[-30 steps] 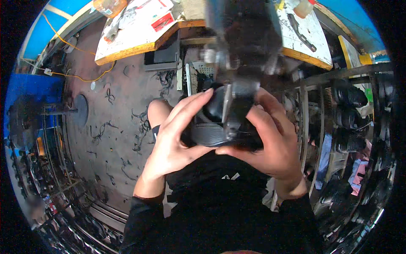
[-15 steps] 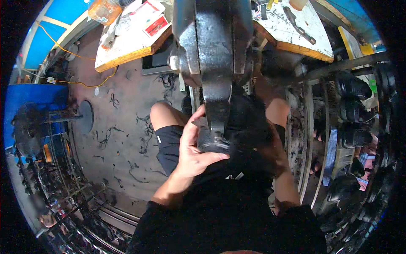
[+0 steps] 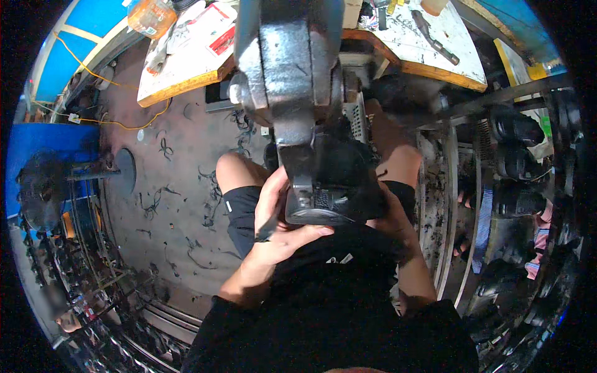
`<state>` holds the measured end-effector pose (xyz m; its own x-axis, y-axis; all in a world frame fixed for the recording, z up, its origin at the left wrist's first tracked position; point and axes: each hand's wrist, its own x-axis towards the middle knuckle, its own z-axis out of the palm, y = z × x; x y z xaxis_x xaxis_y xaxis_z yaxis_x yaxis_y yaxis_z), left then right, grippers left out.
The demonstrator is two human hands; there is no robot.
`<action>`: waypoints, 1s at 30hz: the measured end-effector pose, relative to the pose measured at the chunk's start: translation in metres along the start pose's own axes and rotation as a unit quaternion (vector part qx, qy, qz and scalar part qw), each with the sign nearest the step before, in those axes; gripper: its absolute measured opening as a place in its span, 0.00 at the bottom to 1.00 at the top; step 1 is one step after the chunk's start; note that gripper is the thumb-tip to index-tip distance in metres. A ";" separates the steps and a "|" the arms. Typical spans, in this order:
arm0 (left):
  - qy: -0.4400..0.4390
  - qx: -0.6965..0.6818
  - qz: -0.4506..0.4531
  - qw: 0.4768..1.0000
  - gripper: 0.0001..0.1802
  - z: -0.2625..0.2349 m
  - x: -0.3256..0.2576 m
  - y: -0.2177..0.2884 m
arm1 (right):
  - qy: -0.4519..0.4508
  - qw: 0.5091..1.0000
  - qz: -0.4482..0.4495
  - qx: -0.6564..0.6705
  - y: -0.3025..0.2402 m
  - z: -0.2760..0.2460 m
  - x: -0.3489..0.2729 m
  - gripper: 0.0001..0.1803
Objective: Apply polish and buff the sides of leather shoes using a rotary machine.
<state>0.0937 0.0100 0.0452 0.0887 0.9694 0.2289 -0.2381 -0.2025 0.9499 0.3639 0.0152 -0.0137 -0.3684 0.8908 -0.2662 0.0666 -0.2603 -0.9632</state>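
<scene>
A black shoe (image 3: 348, 174) is held in front of my body, under the worn metal head of a machine (image 3: 292, 81). Its near end shows a curved, shiny rim and a patch of ribbed surface beside the machine's narrow metal foot (image 3: 303, 194). My left hand (image 3: 277, 233) is closed round the shoe's left side, thumb along the near rim. On the far right side my right hand (image 3: 395, 221) grips it, its fingers partly hidden in shadow. A thin dark strip (image 3: 267, 229) hangs by my left hand. The machine head hides part of the shoe.
White worktops with wooden edges flank the machine; a metal hand tool (image 3: 435, 40) and an orange-tinted plastic jar (image 3: 151, 20) lie on them. Black scraps litter the floor (image 3: 186, 217). At right, a rack holds several black shoes (image 3: 519, 161); another metal rack (image 3: 112, 273) stands left.
The shoe has turned between my hands, showing more ribbed surface near the foot. A dark strip now shows by my left hand. The machine appears farther left as the view shifts.
</scene>
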 end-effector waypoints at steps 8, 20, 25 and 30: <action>0.075 -0.028 -0.180 0.980 0.59 -0.005 -0.005 0.005 | 0.035 0.993 -0.045 -0.104 -0.025 -0.013 0.001 0.50; 0.089 -0.202 -0.167 0.961 0.72 0.013 -0.003 -0.002 | 0.090 0.845 -0.333 -0.408 -0.170 -0.107 -0.008 0.39; 0.197 -0.341 -0.193 0.898 0.59 0.020 0.000 0.005 | -0.032 0.803 -0.326 -0.497 -0.256 -0.083 0.009 0.43; 0.180 -0.293 -0.087 0.935 0.30 -0.011 -0.011 -0.004 | -0.044 0.792 -0.319 -0.518 -0.256 -0.032 0.036 0.50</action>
<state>0.0829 0.0019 0.0368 -0.1313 0.9858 -0.1045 -0.7482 -0.0294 0.6628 0.3632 0.1253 0.2219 -0.6940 0.6766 0.2461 0.5500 0.7189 -0.4251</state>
